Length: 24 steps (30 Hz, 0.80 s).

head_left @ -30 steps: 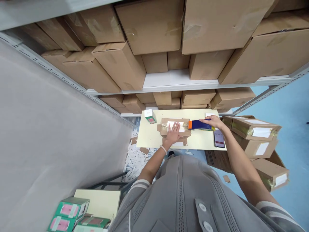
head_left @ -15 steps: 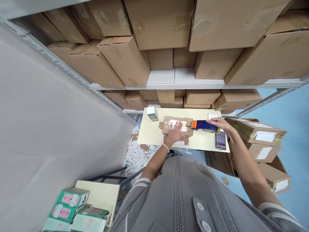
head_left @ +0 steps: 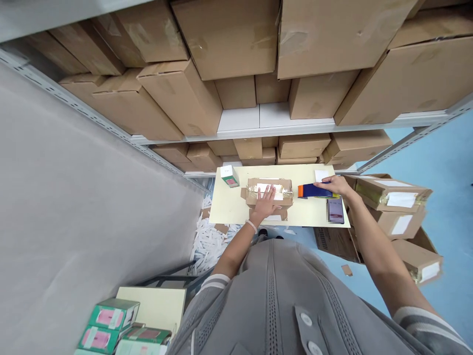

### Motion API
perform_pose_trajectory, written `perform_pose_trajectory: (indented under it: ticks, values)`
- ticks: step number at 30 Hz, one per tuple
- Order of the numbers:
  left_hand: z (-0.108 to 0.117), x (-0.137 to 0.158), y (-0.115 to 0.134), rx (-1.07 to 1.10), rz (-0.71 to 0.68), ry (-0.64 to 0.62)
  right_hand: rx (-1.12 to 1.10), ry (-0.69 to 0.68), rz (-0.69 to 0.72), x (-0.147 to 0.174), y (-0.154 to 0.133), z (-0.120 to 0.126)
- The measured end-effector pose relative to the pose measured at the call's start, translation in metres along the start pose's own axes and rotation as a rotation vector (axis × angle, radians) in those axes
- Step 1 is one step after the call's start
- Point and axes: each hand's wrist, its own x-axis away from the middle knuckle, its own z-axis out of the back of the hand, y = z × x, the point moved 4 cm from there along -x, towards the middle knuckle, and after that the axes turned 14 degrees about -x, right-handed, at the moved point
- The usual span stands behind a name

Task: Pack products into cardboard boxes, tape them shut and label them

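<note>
Flat on top of a small cardboard box (head_left: pixel 286 190) rests my left hand (head_left: pixel 264 203), its fingers spread over a white label. Clear tape shows along the box's top and end. My right hand (head_left: pixel 334 186) grips a blue tape dispenser (head_left: pixel 316 190) with an orange front end, just right of the box and apart from it. Beneath both is a pale yellow tabletop (head_left: pixel 229 207). A phone (head_left: pixel 335 210) lies below my right hand, and a white slip of paper (head_left: pixel 321 174) is above it.
A green and white carton (head_left: pixel 229 176) stands at the tabletop's left. Shelves of cardboard boxes (head_left: pixel 236 49) rise ahead. Taped boxes (head_left: pixel 393 197) are stacked on the right. Shredded paper (head_left: pixel 210 241) covers the floor at left, and green cartons (head_left: pixel 107 320) sit lower left.
My right hand has drawn the tape dispenser a little to the right, away from the box end. My left hand stays on the box. The whole view has shifted slightly.
</note>
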Motion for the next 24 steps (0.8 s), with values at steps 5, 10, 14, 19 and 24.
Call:
perform_pose_trajectory:
  ticks: [5, 10, 14, 19, 24]
  values:
    - [-0.002, -0.001, 0.001, -0.014, 0.0, 0.012, 0.22, -0.061, -0.002, -0.014, -0.028, -0.013]
    - [-0.005, -0.002, 0.001, -0.008, 0.005, 0.009, 0.289, -0.144, -0.009, -0.021, -0.05, -0.021]
    - [-0.005, -0.002, 0.0, 0.008, 0.003, 0.0, 0.28, -0.151, -0.03, -0.026, -0.05, -0.022]
    - [-0.003, 0.0, 0.003, 0.021, 0.029, 0.022, 0.232, -0.11, -0.08, -0.026, -0.027, -0.029]
    - [0.006, -0.01, 0.026, 0.027, -0.067, 0.064, 0.187, -0.082, -0.094, -0.021, -0.015, -0.035]
